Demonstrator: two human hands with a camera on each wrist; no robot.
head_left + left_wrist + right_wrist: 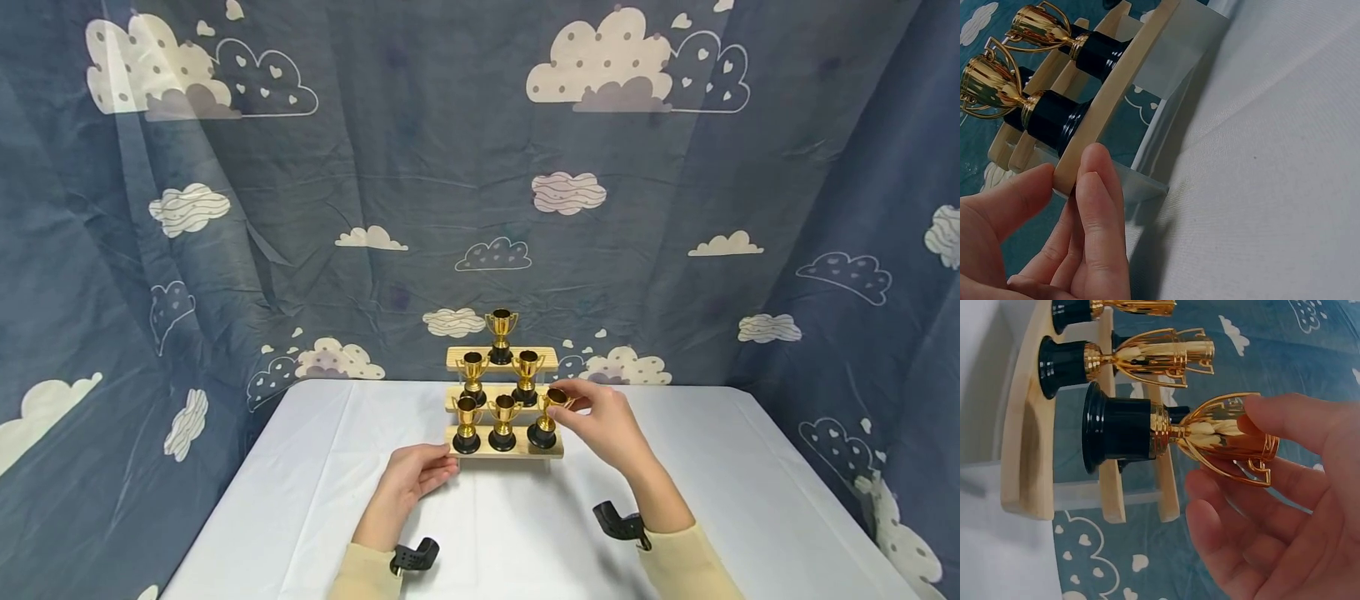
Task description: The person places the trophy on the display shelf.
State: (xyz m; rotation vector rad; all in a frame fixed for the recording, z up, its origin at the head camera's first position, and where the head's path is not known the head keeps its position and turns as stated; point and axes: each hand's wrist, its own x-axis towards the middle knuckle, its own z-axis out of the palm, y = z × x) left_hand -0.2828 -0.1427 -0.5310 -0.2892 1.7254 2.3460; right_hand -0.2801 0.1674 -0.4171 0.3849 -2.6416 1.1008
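A three-tiered wooden stand (pixel 480 451) holds small gold trophy cups with black bases. My left hand (pixel 411 477) pinches the left end of its lowest shelf (pixel 1112 87) between thumb and fingers. At the right of that shelf, my right hand (pixel 603 425) pinches a trophy (pixel 1122 428) by its gold cup. This trophy tilts slightly in the head view, and the right wrist view shows its base apart from the shelf. Two trophies, a left one (pixel 467 421) and a middle one (pixel 504 417), stand beside it.
Two trophies, one at left (pixel 473 371) and one at right (pixel 527 371), stand on the middle shelf; a single trophy (pixel 501 329) tops the stand. Clear supports hold the shelves above a white-covered table (pixel 337 442). A blue cloud-patterned curtain (pixel 420 150) hangs behind and at both sides.
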